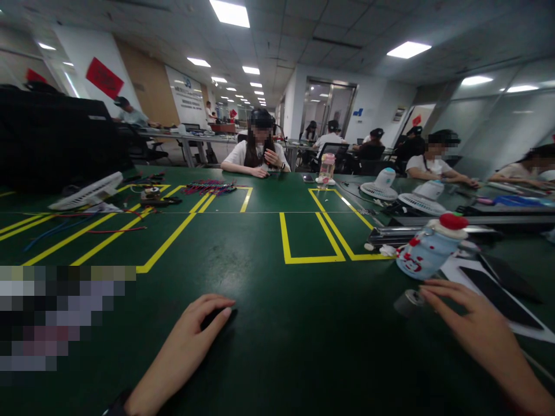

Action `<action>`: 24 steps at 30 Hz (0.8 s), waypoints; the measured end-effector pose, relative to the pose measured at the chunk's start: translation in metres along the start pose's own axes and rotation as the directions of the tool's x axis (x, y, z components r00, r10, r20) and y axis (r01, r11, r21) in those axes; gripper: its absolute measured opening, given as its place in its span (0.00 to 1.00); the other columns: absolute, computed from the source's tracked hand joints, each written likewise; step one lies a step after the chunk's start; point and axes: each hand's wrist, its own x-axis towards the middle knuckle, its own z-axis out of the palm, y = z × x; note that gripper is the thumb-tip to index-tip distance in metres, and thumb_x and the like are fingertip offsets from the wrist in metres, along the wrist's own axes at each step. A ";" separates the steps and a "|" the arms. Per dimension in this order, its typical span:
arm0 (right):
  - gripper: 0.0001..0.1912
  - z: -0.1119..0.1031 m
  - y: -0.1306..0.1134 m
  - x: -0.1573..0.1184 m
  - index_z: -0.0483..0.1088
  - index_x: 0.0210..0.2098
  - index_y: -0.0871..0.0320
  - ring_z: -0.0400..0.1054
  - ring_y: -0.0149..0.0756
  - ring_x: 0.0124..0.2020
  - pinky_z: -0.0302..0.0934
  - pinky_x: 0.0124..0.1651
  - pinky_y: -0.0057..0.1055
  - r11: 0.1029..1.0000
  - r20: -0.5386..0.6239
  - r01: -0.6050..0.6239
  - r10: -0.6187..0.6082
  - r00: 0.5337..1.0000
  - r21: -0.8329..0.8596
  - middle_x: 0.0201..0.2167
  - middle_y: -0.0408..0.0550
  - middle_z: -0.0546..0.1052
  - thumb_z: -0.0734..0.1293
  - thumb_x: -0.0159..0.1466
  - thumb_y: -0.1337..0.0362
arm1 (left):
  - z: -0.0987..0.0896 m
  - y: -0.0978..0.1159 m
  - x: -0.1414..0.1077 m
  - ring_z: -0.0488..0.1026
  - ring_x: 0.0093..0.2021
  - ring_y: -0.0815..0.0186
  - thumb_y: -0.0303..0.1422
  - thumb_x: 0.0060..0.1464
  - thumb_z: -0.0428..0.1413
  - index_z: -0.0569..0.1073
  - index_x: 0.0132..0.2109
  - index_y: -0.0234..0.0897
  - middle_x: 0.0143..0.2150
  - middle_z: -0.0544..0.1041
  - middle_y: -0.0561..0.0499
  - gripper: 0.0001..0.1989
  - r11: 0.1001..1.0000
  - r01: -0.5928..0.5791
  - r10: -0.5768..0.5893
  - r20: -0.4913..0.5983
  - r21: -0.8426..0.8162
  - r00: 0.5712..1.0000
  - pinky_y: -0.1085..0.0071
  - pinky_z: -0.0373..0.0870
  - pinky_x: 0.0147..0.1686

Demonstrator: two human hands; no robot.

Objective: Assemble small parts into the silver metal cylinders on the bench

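My left hand (197, 327) rests on the green tabletop (260, 335), thumb and fingers loosely curved and apart, with nothing between them. On the right, my right hand (472, 315) reaches over the table, its fingertips at the right edge of a small grey metal cylinder (409, 303). Whether they press on it cannot be made out; the hand does not wrap round it. Just behind the cylinder stands a light blue bottle (427, 249) with a red-and-white top and a cartoon figure, leaning in this view.
Right of the bottle lie a dark flat panel (498, 294) and metal rails (437, 231). White fans (379, 186) stand farther back. Yellow tape (312, 260) marks the table. Wires (210, 186) and another white fan (89, 192) lie at left. A person (258, 153) sits opposite.
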 end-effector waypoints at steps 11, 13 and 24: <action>0.32 0.009 0.010 -0.009 0.60 0.57 0.48 0.70 0.43 0.45 0.68 0.38 0.36 0.993 0.141 -0.034 0.018 0.990 0.109 0.55 0.48 0.67 0.63 0.55 0.47 | -0.001 -0.001 0.000 0.67 0.52 0.57 0.44 0.57 0.48 0.73 0.45 0.45 0.49 0.71 0.50 0.15 1.000 0.003 -0.003 0.004 -0.008 1.000 0.56 0.61 0.54; 0.34 0.012 0.008 -0.014 0.59 0.58 0.49 0.72 0.38 0.30 0.68 0.28 0.35 0.993 0.182 -0.093 0.078 0.980 0.078 0.49 0.50 0.72 0.64 0.55 0.47 | -0.001 -0.002 0.000 0.67 0.52 0.58 0.44 0.57 0.48 0.73 0.45 0.46 0.49 0.71 0.51 0.14 1.000 0.001 -0.001 0.004 0.002 1.000 0.57 0.61 0.54; 0.23 0.042 -0.182 -0.028 0.62 0.54 0.52 0.65 0.36 0.50 0.61 0.54 0.38 0.799 0.209 0.276 -0.442 0.872 0.534 0.50 0.48 0.70 0.63 0.59 0.61 | 0.001 -0.001 0.001 0.68 0.51 0.57 0.43 0.58 0.48 0.74 0.46 0.45 0.48 0.72 0.50 0.15 0.998 -0.038 0.038 -0.007 0.051 0.999 0.56 0.62 0.53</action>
